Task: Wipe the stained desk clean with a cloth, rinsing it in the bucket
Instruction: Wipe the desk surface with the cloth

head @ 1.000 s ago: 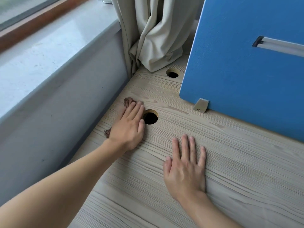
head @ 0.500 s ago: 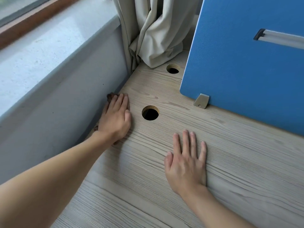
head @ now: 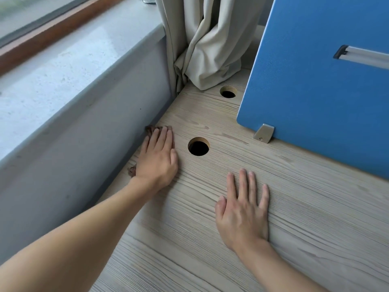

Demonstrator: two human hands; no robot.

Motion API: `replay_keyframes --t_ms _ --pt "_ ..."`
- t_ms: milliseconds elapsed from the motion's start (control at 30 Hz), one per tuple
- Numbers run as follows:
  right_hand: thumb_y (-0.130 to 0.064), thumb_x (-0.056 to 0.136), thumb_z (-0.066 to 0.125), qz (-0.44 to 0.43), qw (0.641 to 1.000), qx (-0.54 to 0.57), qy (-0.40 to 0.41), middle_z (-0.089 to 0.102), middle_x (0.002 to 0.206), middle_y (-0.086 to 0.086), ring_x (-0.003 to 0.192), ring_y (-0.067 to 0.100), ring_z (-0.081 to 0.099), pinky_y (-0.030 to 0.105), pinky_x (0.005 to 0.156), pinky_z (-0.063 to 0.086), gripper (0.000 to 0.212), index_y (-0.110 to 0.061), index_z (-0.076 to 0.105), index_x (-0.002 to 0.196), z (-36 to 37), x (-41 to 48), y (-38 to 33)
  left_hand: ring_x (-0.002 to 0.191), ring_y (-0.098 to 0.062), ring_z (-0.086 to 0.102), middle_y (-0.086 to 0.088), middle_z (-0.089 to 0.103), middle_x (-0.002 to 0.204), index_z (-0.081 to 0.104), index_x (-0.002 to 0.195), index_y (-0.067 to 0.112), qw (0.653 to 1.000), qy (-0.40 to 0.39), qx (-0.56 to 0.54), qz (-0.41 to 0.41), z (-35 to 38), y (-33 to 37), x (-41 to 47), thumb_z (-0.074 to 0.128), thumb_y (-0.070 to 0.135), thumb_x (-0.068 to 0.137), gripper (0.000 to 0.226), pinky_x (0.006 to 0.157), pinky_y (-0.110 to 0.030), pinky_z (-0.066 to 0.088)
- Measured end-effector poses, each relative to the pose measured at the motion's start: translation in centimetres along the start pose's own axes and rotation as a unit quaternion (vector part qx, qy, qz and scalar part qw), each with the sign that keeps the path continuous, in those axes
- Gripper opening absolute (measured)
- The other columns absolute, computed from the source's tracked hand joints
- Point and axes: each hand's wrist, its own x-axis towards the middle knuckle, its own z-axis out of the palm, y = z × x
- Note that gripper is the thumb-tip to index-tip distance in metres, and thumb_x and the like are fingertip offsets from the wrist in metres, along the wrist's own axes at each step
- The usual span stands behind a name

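Moved toward the wall (head: 84,154), left hand (head: 156,159) presses one cloth (head: 149,130), fingers flat; right hand (head: 242,213) flat on desk (head: 305,207).

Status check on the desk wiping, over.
Left hand flat, pressing brown cloth by the wall. Right hand flat on desk. Cable hole beside cloth.

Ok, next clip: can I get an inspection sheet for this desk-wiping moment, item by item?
Surface: pale wood-grain desk with two round holes, a near hole and a far hole; no plain stain seen.
Job's things: brown cloth flat under the left hand, at the desk's edge by the wall; bucket not in view.
Clutter: nothing seen.
Hands: left hand presses the cloth with straight fingers; right hand rests flat on the desk.
Cables: nothing seen.
Surroundings: blue divider panel on a metal bracket, curtain, windowsill.
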Motion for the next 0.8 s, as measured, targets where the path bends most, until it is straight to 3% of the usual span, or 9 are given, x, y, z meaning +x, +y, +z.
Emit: replay_keyframes --t_ms 167,333,533,667,733,800 --pt "-0.042 0.095 0.025 0.001 1.0 0.003 0.009 0.033 0.159 0.018 0.15 0.034 0.024 0.062 0.118 0.018 0.066 -0.011 0.037 0.152 0.0 0.0 0.1 0.152 -0.007 -0.013 0.011 -0.006 0.166 -0.001 0.16 0.029 0.989 -0.054 -0.017 0.135 0.0 -0.1 -4.8 0.004 0.044 0.098 0.064 0.125 -0.039 -0.001" --pt "-0.042 0.095 0.024 0.002 1.0 0.009 0.013 0.032 0.159 0.017 0.151 0.034 0.024 0.062 0.118 0.019 0.066 -0.011 0.036 0.153 0.1 0.2 0.0 0.154 -0.014 -0.005 0.002 0.003 0.168 0.004 0.161 0.021 0.999 0.008 -0.022 -0.047 0.3 0.1 -1.9 0.015 0.038 0.099 0.064 0.125 -0.037 -0.003" --pt "-0.042 0.095 0.024 0.0 1.0 0.001 -0.003 0.032 0.159 0.018 0.151 0.035 0.023 0.063 0.118 0.016 0.067 -0.012 0.038 0.153 0.2 0.3 0.1 0.152 -0.007 -0.013 0.011 -0.005 0.166 0.002 0.16 0.029 0.997 -0.039 -0.015 0.063 -0.2 -0.6 -7.1 0.005 0.045 0.096 0.066 0.124 -0.035 -0.007" --pt "-0.043 0.094 0.025 -0.02 0.999 0.026 -0.002 0.029 0.161 0.017 0.152 0.032 0.02 0.065 0.118 0.012 0.066 -0.015 0.039 0.153 -0.2 -1.0 -0.2 0.154 -0.012 -0.004 0.005 0.003 0.168 0.006 0.161 0.024 0.997 -0.002 -0.006 -0.072 -0.6 -2.6 -5.1 0.011 0.04 0.097 0.066 0.124 -0.038 -0.005" --pt "-0.044 0.094 0.027 -0.067 0.997 0.026 0.0 0.03 0.161 0.015 0.151 0.031 0.022 0.064 0.118 0.013 0.066 -0.017 0.039 0.153 0.0 -2.7 -0.8 0.154 -0.015 -0.001 0.003 0.005 0.168 0.007 0.161 0.022 0.997 0.002 0.009 -0.077 -0.8 -2.3 -5.1 0.011 0.04 0.096 0.067 0.125 -0.04 -0.003" --pt "-0.044 0.094 0.029 -0.088 0.996 0.013 -0.006 0.031 0.16 0.016 0.151 0.033 0.024 0.065 0.118 0.014 0.066 -0.016 0.039 0.153 0.0 -3.7 -1.2 0.154 -0.014 -0.005 0.004 0.001 0.167 0.005 0.161 0.022 1.0 -0.015 0.007 -0.027 -0.8 -1.1 -6.9 0.009 0.041 0.096 0.068 0.124 -0.038 -0.005"
